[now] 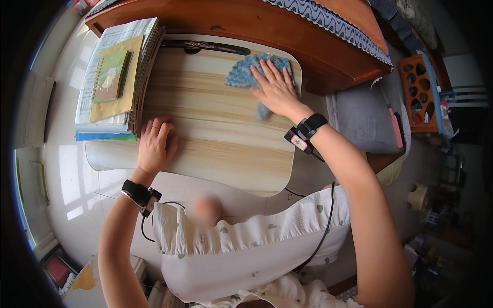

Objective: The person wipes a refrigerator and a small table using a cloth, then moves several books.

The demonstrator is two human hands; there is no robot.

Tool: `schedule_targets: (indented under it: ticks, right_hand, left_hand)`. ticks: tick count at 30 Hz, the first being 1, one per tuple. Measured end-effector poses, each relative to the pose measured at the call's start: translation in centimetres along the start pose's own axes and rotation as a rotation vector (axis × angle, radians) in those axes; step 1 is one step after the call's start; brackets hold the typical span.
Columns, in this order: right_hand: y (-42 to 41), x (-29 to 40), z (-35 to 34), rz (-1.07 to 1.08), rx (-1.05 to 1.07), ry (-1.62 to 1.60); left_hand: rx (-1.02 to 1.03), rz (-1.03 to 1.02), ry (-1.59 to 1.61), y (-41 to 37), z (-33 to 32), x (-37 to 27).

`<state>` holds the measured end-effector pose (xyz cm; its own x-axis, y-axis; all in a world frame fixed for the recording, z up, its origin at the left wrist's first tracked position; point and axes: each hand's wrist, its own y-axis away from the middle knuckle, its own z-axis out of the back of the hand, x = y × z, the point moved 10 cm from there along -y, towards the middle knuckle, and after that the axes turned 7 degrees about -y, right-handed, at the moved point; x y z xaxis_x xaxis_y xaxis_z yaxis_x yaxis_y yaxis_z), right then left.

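My right hand [275,86] lies flat, fingers spread, on a blue and grey cloth [242,71] at the far right corner of a small wood-patterned table [215,115]. Part of the cloth pokes out below the palm. My left hand [156,144] rests with bent fingers at the table's left side, against the near end of a stack of books and papers [86,96]. On top of that stack lie a tan envelope or folder [133,73] and a small green spiral notebook [111,75].
A slot in the table's far edge holds pens or similar items [215,47]. Behind stands a wooden furniture side [231,23]. To the right are a grey padded seat [358,111], a pink-handled brush [394,129] and an orange rack [420,92]. Black cables hang from both wrist devices.
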<state>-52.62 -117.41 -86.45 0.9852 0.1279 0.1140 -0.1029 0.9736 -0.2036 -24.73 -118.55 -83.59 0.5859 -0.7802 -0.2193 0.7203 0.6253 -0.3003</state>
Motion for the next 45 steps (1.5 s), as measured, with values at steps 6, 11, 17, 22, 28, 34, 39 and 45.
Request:
schedule_targets:
  ticks: [6,11,17,22,28,34,39,45]
  right_hand:
    - [-0.2,12.8,-1.3,0.151,0.038,-0.173]
    - [5.7,19.6,-0.7,0.493,0.138,-0.288]
    - [3.4,7.9,0.2,0.214,0.160,-0.190]
    - [-0.4,4.3,-2.2,-0.169,0.077,-0.093]
    - [-2.5,18.6,-3.6,0.103,0.054,-0.255]
    - [5.1,27.9,-2.0,0.617,0.319,-0.408]
    - [6.8,18.8,-0.8,0.578,0.396,-0.291]
    - [-0.1,6.3,-2.4,0.099,0.179,-0.029]
  left_hand:
    - [0.016,-0.002,-0.003,-0.1,-0.2,-0.2]
    - [-0.007,0.011,0.012,0.4,-0.2,0.5]
    - [-0.131,-0.023,0.047,1.0,0.9,1.0]
    - [-0.179,0.057,0.128,4.2,2.3,1.7]
    - [-0.157,0.123,0.083,10.0,4.0,2.1]
    - [-0.172,0.175,0.077,11.3,4.4,2.8]
    - [-0.178,0.148,0.074,10.1,4.1,3.0]
    - [-0.176,0.076,0.073,8.0,3.2,2.8]
